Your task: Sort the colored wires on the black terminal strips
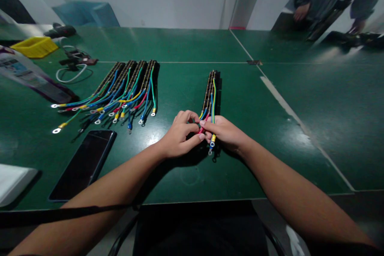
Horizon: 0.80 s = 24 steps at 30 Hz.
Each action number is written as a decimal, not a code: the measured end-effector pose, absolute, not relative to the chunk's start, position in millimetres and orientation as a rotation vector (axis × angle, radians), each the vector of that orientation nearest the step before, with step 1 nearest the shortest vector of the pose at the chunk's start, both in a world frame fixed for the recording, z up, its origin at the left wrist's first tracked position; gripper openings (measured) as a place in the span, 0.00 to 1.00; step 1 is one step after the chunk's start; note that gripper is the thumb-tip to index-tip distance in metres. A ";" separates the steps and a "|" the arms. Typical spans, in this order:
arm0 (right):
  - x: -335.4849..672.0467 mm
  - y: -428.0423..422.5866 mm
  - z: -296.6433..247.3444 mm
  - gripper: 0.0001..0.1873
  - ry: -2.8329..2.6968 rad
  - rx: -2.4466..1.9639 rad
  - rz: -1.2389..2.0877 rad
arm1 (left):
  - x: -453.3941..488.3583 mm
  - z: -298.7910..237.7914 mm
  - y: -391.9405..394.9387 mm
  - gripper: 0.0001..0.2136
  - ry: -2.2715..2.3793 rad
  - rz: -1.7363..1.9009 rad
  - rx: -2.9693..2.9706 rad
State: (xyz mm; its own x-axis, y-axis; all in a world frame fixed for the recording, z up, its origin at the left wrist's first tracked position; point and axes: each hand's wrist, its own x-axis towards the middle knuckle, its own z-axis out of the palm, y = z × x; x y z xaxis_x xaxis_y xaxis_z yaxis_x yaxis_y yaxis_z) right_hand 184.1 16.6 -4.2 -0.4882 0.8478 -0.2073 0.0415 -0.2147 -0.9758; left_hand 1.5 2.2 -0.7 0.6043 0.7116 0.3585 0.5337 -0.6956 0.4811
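A long dark terminal strip point(209, 91) lies on the green table in front of me, with yellow, blue, green and red wires running down toward me. My left hand point(184, 134) pinches a red wire point(202, 126) near the strip's lower end. From the other side, my right hand point(223, 132) grips the wires, its thumb over the red one. Ring lugs point(212, 143) on the yellow and blue wire ends stick out below my right fingers. The end of the red wire is hidden between my hands.
Several similar wired strips point(132, 78) lie side by side at left. A phone point(85, 164), white box point(15, 182), plastic bag point(33, 76), yellow bin point(35, 47) and white cable point(69, 75) are further left. Another person point(324, 0) stands across the table point(288, 156).
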 end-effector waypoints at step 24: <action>185.8 12.1 5.8 0.12 -1.001 -1.236 1.874 | -11.2 -12.8 21.0 0.07 1.789 1.001 2.488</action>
